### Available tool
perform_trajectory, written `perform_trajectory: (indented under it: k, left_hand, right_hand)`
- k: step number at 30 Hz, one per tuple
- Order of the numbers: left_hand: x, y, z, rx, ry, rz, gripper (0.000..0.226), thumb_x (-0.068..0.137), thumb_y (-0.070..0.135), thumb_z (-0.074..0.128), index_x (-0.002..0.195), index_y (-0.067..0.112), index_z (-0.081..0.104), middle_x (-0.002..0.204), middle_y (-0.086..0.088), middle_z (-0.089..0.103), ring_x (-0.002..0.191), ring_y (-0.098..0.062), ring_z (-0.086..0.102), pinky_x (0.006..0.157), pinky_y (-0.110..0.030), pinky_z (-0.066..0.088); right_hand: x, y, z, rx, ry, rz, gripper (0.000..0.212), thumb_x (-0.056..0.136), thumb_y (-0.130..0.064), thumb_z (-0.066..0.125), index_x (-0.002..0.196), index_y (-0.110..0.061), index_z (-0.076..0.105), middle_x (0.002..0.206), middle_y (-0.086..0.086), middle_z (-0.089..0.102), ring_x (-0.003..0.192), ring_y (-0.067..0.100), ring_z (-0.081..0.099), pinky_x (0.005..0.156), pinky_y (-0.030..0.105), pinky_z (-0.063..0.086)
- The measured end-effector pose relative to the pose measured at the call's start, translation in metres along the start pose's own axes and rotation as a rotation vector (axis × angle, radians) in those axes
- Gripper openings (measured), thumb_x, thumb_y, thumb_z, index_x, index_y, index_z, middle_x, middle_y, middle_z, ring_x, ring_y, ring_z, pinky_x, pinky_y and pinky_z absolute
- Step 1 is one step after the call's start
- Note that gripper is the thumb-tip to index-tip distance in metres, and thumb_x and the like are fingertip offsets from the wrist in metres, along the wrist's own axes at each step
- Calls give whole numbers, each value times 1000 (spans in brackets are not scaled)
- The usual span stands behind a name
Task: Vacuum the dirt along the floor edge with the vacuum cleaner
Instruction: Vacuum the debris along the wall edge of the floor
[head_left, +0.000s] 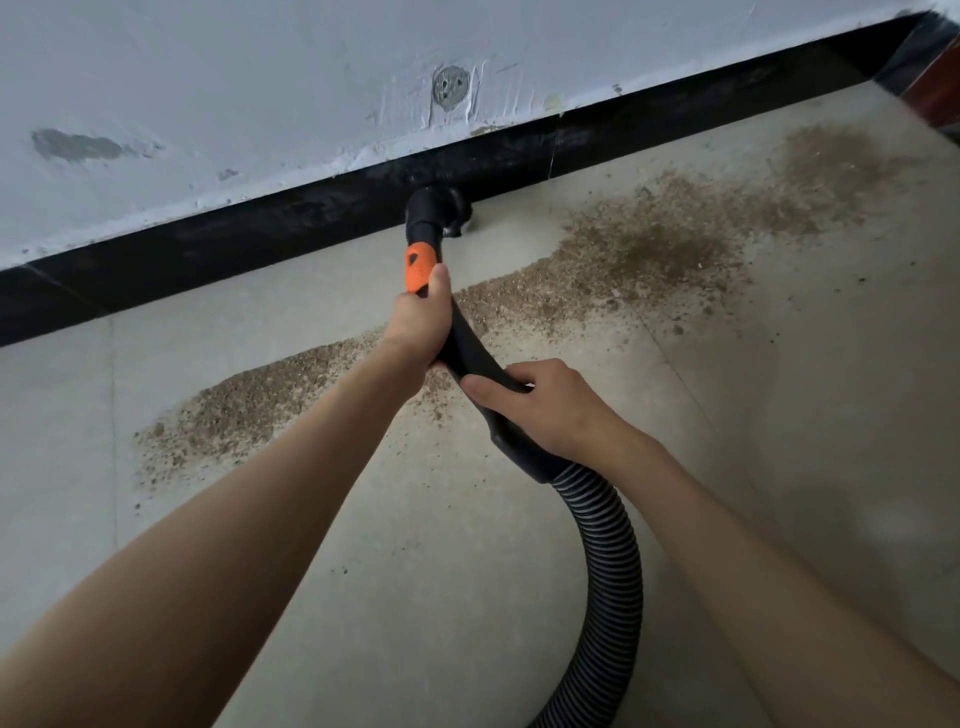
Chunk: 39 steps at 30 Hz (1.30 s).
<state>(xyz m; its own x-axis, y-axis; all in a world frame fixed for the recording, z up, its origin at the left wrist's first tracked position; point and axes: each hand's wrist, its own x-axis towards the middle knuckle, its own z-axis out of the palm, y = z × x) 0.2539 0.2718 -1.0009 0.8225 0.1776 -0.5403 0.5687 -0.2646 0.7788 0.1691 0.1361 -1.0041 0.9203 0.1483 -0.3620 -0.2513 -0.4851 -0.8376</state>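
Brown gritty dirt (644, 249) is lying thick across the grey floor (363, 597), mostly uncollected. Left hand (421, 325) and right hand (540, 402) are both gripping the black, orange-collared vacuum wand (467, 343), its nozzle (439, 208) touching the black skirting (208, 234).

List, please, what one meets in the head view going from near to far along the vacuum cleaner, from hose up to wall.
Ribbed hose → right hand → left hand → orange collar → black nozzle → black skirting → pale wall.
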Motion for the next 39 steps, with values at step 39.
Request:
perform_trajectory:
  k: [39]
  left_hand:
    - [-8,1,-18,52,-131,28,45,97,49,39,109,7,48,87,-7,55,75,-19,57,60,-27,49]
  right_hand:
    - [-19,-8,20,-66,72,-37,51,87,-57,58,56,-21,40,40,-12,42,39,4,40,44,15,30]
